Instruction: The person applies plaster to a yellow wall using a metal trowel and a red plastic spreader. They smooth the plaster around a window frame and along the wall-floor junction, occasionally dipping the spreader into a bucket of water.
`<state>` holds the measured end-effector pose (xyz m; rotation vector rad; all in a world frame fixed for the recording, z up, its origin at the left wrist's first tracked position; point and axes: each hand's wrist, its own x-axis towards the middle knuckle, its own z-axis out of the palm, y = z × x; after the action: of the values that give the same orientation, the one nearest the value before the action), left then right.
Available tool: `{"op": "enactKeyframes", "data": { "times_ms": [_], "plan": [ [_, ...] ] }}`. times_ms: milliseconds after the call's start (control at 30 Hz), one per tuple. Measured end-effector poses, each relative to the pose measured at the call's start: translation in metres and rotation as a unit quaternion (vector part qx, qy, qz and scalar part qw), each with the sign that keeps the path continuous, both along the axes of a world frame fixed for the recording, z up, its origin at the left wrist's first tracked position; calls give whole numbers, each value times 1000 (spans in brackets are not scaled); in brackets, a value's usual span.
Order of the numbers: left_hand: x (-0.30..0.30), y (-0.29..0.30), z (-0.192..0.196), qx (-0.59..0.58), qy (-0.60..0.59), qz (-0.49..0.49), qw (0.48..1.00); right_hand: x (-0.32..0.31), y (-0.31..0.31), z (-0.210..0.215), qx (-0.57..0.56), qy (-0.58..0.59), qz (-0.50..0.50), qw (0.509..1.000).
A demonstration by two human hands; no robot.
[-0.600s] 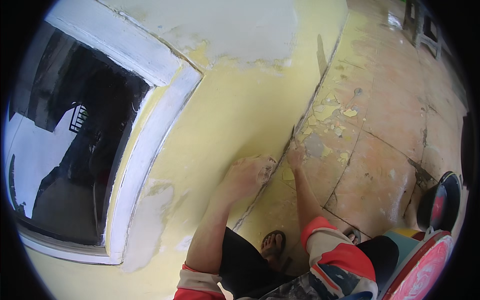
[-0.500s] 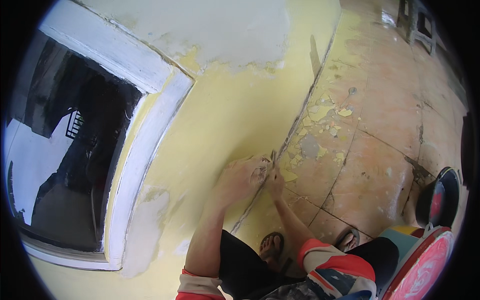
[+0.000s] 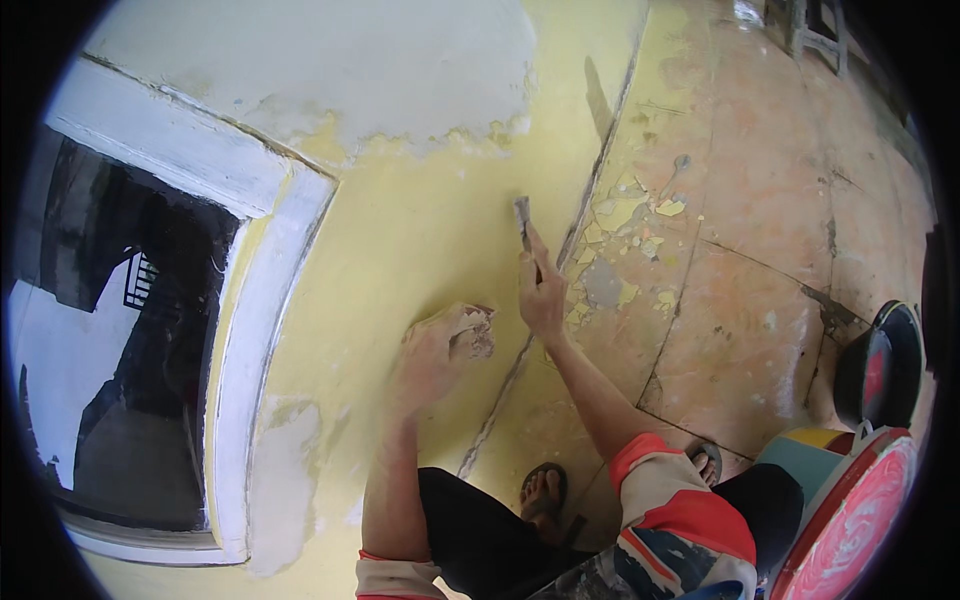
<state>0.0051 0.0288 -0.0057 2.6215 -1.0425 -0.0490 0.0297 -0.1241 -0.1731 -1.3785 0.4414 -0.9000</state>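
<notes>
A person's two bare hands reached over a yellow wall (image 3: 400,230) beside the dark seam (image 3: 597,177) where it met a tiled floor (image 3: 740,330). The right hand (image 3: 543,292), near the seam on its wall side, was closed around a narrow-bladed tool (image 3: 522,218); the tip pointed away from the body, and whether it touched the wall could not be told. The left hand (image 3: 435,350), farther from the seam on the same side, was curled by a pale, crusted mass (image 3: 478,332); whether it gripped a lump or merely wore residue was unclear. Just across the seam lay yellow flakes (image 3: 622,212), with a dark basin (image 3: 872,375) well apart on that floor side. The blade probably called for a low, flat angle and light, even strokes, with the wrist steady. The left hand seemed safest clear of the tool's path, since a slip could have nicked the knuckles.
</notes>
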Motion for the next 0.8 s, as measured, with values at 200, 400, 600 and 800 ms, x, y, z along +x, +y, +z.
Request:
{"op": "enactKeyframes", "data": {
  "times_ms": [200,400,600,800],
  "plan": [
    [-11,-3,30,-106,101,24,989,18,-5,37,10,29,37,999],
    [-16,-4,37,-119,105,31,987,81,-109,84,82,8,-44,996],
    [-15,-6,40,-83,137,62,985,113,-175,90,-38,10,-83,996],
    [-15,-1,37,-71,128,77,986,75,-146,86,-88,61,67,992]
  ]
}}
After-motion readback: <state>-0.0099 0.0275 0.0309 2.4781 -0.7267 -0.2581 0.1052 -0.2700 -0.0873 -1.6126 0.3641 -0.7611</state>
